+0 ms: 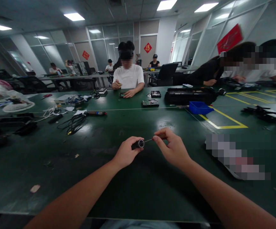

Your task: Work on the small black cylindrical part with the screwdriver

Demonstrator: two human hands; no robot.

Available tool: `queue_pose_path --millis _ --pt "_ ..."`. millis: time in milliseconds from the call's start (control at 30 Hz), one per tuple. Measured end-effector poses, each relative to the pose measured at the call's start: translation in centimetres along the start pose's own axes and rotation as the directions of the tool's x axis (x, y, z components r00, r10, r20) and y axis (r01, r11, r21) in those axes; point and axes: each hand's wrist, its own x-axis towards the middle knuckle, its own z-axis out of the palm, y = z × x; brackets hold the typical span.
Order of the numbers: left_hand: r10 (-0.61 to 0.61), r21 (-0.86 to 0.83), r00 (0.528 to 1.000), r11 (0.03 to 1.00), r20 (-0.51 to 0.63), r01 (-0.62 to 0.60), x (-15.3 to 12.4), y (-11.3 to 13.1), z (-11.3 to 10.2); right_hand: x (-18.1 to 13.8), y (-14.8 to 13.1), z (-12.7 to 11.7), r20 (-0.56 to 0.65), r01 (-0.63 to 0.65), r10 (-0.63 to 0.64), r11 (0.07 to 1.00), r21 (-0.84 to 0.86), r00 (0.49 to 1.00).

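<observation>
My left hand (126, 152) is closed around a short dark cylinder (141, 143) with a pale ring at its end. The ringed end faces me, just above the green table. Close by on the right, my right hand (172, 147) pinches a thin metal rod (148, 140) between thumb and fingers. A reddish bit shows at the fingertips. The rod slants from those fingertips toward the cylinder's ringed end; whether it enters the cylinder I cannot tell.
A dark handheld tool (96, 113) and coiled black cables (73, 124) lie at left. Toward the back are hard drives (150, 103), a long black casing (190, 95) and a blue bin (200, 108). A blurred-out object (235, 159) rests at right. A person (128, 76) works opposite.
</observation>
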Motion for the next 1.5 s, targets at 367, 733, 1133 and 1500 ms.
queue_pose_path --millis 367,733,1133,1500 --pt "0.037 0.065 0.999 0.997 0.036 -0.039 -0.2 0.3 0.2 0.1 -0.1 -0.4 0.034 -0.138 0.138 0.99 -0.007 0.99" --pt "0.033 0.044 0.999 0.998 0.0 -0.033 0.0 -0.1 0.0 0.6 1.1 1.1 0.0 -0.279 0.329 0.8 0.532 0.944" --pt "0.035 0.05 0.999 0.998 -0.015 -0.035 0.0 -0.1 -0.2 0.9 2.0 1.5 0.033 -0.347 0.439 0.66 0.667 0.898" --pt "0.022 0.05 1.0 0.999 -0.016 -0.021 -0.1 0.0 -0.4 0.6 0.2 0.2 -0.016 -0.256 0.267 0.937 0.236 0.964"
